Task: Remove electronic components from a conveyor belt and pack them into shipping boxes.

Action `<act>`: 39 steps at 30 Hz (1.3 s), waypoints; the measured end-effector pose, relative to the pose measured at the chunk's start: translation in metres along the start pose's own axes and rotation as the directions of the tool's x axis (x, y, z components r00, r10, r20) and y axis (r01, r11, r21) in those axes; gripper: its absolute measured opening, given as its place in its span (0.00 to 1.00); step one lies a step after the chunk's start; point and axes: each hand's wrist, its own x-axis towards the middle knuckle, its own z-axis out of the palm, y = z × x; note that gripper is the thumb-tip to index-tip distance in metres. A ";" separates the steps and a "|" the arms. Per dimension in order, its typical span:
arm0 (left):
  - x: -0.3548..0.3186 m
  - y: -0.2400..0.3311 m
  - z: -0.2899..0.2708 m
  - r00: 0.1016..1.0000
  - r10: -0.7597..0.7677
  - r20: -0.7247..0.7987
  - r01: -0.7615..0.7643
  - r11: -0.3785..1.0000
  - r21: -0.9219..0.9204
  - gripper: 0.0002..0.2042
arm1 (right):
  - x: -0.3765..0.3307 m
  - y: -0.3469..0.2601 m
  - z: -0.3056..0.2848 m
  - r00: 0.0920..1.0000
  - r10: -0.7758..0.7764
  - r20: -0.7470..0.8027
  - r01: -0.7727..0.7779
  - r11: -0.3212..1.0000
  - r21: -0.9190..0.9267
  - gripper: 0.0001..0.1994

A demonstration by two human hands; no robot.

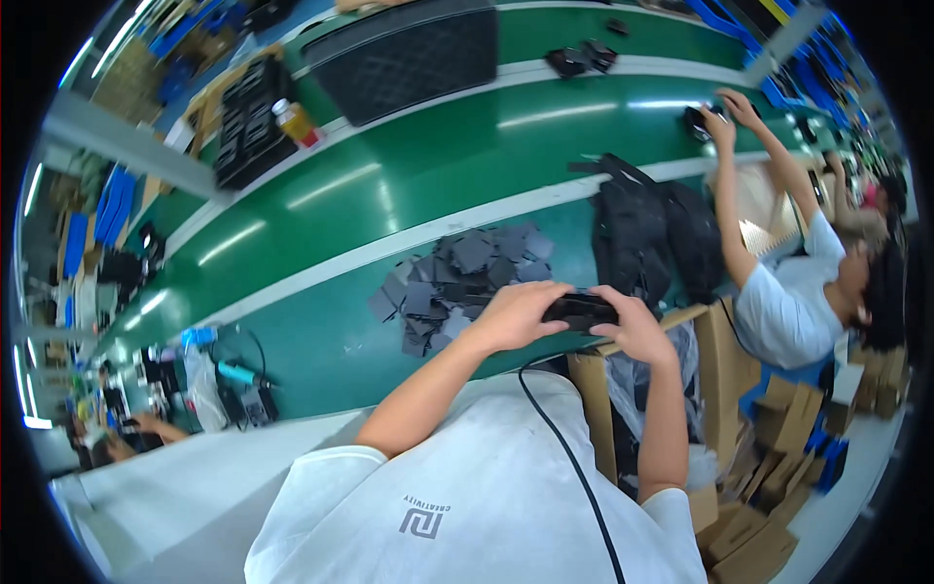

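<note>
A black, glossy, roughly rectangular part (582,310) is held between my two hands above the near edge of the green bench. My left hand (520,316) closes on its left end, and my right hand (637,326) grips its right end. What the part is cannot be made out. Just beyond my left hand lies a loose heap of small dark grey square pieces (472,255). To the right of the heap sits a black backpack-like item (632,229). Below my right hand stands an open cardboard box (718,389) lined with clear plastic.
A co-worker (793,302) at the right reaches over the green conveyor belt (418,146) with a black part. A black crate (404,58), a dark tray (255,122) and a yellow-red bottle (295,124) stand across it. A teal electric screwdriver (238,374) lies left; a black cable crosses my shirt.
</note>
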 end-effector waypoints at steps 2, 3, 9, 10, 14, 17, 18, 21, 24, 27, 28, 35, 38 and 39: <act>-0.036 -0.018 -0.023 0.984 -0.148 -0.099 0.151 0.988 0.021 0.24 | 0.042 -0.020 0.024 0.988 -0.085 0.129 0.086 0.996 -0.002 0.28; -0.056 -0.026 -0.032 0.968 -0.206 -0.141 0.211 0.977 0.019 0.24 | 0.059 -0.030 0.037 0.972 -0.124 0.197 0.125 0.992 0.009 0.28; -0.154 -0.071 -0.041 0.705 -0.595 -0.386 0.503 0.803 -0.319 0.21 | 0.136 -0.060 0.140 0.860 -0.330 0.388 0.300 0.944 0.137 0.29; -0.164 -0.084 -0.034 0.622 -0.620 -0.479 0.500 0.785 -0.367 0.21 | 0.143 -0.067 0.154 0.859 -0.263 0.439 0.237 0.965 0.115 0.29; -0.182 -0.129 -0.007 0.477 -0.599 -0.643 0.483 0.790 -0.378 0.21 | 0.163 -0.052 0.203 0.878 -0.277 0.390 0.270 0.960 0.074 0.30; -0.188 -0.142 0.008 0.400 -0.566 -0.721 0.479 0.800 -0.362 0.22 | 0.160 -0.047 0.221 0.878 -0.358 0.317 0.365 0.930 0.041 0.30; -0.186 -0.144 0.013 0.374 -0.538 -0.755 0.515 0.798 -0.313 0.22 | 0.156 -0.046 0.222 0.886 -0.355 0.297 0.382 0.924 -0.035 0.31; -0.181 -0.154 0.014 0.316 -0.426 -0.848 0.619 0.770 -0.156 0.23 | 0.155 -0.046 0.227 0.904 -0.367 0.221 0.416 0.873 -0.255 0.32; -0.185 -0.163 0.013 0.307 -0.424 -0.852 0.644 0.752 -0.143 0.23 | 0.153 -0.053 0.224 0.912 -0.348 0.219 0.407 0.838 -0.364 0.33; -0.189 -0.172 0.013 0.300 -0.420 -0.857 0.667 0.735 -0.127 0.23 | 0.151 -0.056 0.222 0.919 -0.334 0.211 0.395 0.790 -0.469 0.34; -0.191 -0.176 0.013 0.303 -0.420 -0.855 0.668 0.734 -0.124 0.23 | 0.151 -0.055 0.223 0.924 -0.323 0.204 0.382 0.784 -0.489 0.33; -0.203 -0.197 0.018 0.352 -0.432 -0.831 0.711 0.700 -0.062 0.21 | 0.131 -0.048 0.209 0.907 -0.418 0.059 0.383 0.754 -0.534 0.30; -0.215 -0.195 0.019 0.332 -0.426 -0.842 0.711 0.700 -0.073 0.20 | 0.118 -0.040 0.199 0.891 -0.453 -0.002 0.398 0.786 -0.474 0.28; -0.220 -0.195 0.018 0.302 -0.412 -0.860 0.692 0.715 -0.100 0.19 | 0.115 -0.035 0.194 0.894 -0.448 -0.028 0.397 0.817 -0.418 0.27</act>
